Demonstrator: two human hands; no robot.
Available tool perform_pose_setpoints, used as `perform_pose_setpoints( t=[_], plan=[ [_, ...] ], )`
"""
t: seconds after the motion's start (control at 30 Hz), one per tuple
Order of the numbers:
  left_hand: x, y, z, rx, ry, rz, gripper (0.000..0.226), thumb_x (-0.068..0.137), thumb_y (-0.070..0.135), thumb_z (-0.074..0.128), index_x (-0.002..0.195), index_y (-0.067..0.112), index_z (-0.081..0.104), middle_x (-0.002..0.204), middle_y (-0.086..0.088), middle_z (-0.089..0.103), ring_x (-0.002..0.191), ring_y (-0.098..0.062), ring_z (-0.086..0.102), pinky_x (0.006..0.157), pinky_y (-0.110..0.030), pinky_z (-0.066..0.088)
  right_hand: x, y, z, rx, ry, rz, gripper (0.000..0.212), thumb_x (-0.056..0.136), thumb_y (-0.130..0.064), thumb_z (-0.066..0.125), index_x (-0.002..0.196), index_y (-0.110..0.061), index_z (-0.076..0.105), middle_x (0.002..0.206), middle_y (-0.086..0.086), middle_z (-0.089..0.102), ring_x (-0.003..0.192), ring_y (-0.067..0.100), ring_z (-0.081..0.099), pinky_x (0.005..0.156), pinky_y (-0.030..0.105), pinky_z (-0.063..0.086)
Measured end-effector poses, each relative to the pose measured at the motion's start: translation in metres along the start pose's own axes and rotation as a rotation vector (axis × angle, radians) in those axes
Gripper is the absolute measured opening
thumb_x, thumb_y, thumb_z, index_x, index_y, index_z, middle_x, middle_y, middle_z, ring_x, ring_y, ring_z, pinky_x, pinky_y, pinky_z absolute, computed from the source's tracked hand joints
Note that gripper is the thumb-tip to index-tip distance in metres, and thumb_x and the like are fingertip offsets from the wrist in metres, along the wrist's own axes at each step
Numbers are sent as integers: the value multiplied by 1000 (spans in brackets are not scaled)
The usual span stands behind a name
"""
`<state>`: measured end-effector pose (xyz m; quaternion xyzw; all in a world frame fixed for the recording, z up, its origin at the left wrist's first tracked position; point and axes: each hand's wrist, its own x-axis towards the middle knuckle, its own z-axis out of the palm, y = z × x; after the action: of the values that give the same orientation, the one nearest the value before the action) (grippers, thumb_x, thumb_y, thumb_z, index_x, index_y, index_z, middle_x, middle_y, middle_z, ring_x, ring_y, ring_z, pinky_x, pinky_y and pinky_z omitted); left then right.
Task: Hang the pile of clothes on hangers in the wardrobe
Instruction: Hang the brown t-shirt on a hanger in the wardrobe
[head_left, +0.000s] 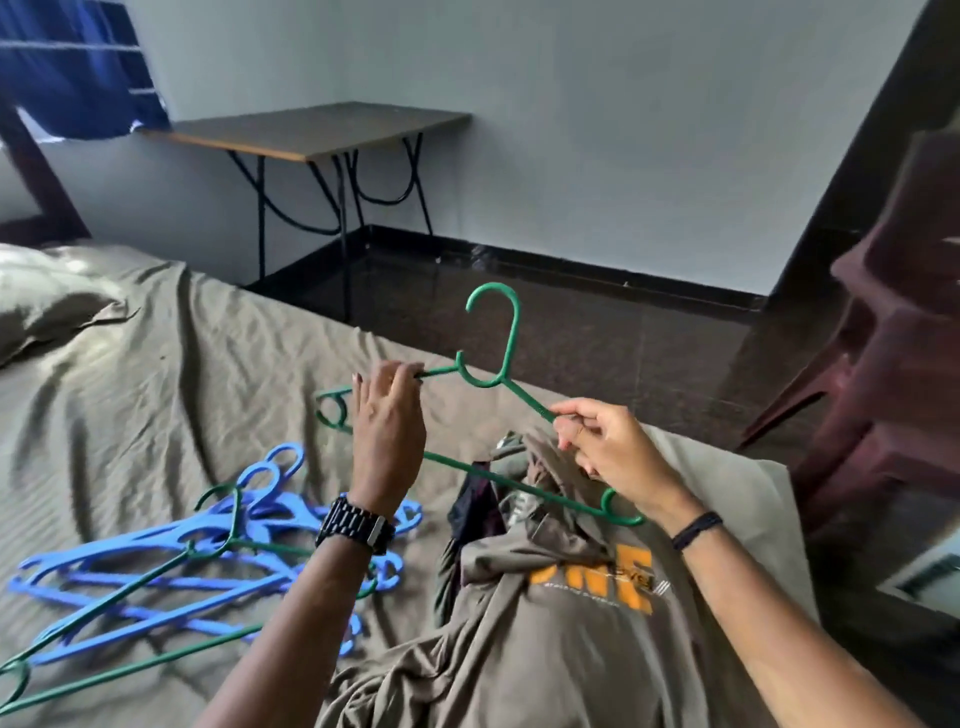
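The left hand (387, 431) hides part of the green hanger (498, 384); the shirt print (597, 577) is crumpled, unreadable.

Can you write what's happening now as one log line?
left hand: holds green hanger | right hand: pinches hanger | brown T-shirt: on bed, not hung

Black watch (355, 528), black wristband (696, 530)

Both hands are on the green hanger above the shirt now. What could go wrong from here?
1. The green hanger is held only by the fingers of the left hand and right hand, so it may slip while being fed into the shirt.
2. The brown T-shirt lies bunched over a dark garment; lifting it might drag that along.
3. The loose hangers beside it overlap and could tangle.
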<state>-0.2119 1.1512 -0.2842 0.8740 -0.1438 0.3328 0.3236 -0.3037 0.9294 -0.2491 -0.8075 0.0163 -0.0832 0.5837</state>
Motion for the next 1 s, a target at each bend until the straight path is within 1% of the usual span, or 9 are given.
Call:
perform_pose_setpoints(
  t=[0.13,0.2,0.3,0.4,0.5,0.6,0.73,0.83,1.0],
  plan=[
    [25,39,19,-42,26,138,38,90,5,51,128,1,51,132,-21,50,127,-35,43,118,-32,17,8,-3,20,265,109,67,23,98,-6,49,118,-7,61,65,0,49,44,-1,41,41,12,33],
    [16,56,33,-144,-159,151,44,92,6,50,136,1,45,137,-20,47,130,-33,43,115,-33,26,12,2,26,299,182,115,23,98,-5,48,118,-7,60,65,-2,50,45,-3,46,46,10,39],
    [-9,70,54,-233,-535,91,55,96,12,46,148,9,27,145,-13,39,131,-26,40,110,-30,29,10,21,18,263,300,194,24,98,-8,50,119,-11,60,65,-2,52,43,-2,43,41,10,33],
    [-32,87,80,-183,-667,190,54,93,22,44,145,15,33,138,-11,46,124,-30,46,104,-36,35,-1,48,-12,121,454,215,24,95,-13,53,116,-10,65,63,-6,55,49,3,42,46,15,31],
    [-51,104,107,-26,-789,216,66,83,57,45,140,24,38,140,-7,40,127,-31,40,105,-45,35,-23,70,-51,66,596,238,21,92,-16,57,109,-17,68,63,-9,58,51,2,46,53,20,33],
    [-59,100,129,204,-1004,266,68,77,50,65,136,26,42,148,-11,22,136,-33,23,109,-53,29,-48,85,-80,62,661,297,20,92,-17,59,109,-17,69,59,-8,57,46,5,44,49,21,32],
    [-40,77,133,170,-943,251,31,79,7,53,107,9,66,114,-14,54,117,-31,45,97,-38,40,-77,90,-93,199,623,343,20,94,-11,56,110,-20,64,64,1,50,39,5,33,33,15,24],
    [-19,58,121,-19,-849,77,26,69,-1,49,81,1,72,92,-20,66,92,-34,61,75,-28,44,-85,91,-91,258,583,354,22,94,-10,56,113,-18,63,66,3,49,43,8,31,33,15,21],
    [7,14,113,134,-854,-218,22,83,0,52,95,-3,71,103,-22,69,100,-34,64,82,-33,50,-89,90,-86,263,554,338,20,93,-9,57,108,-19,64,63,3,48,37,5,28,33,14,19]
  ],
)
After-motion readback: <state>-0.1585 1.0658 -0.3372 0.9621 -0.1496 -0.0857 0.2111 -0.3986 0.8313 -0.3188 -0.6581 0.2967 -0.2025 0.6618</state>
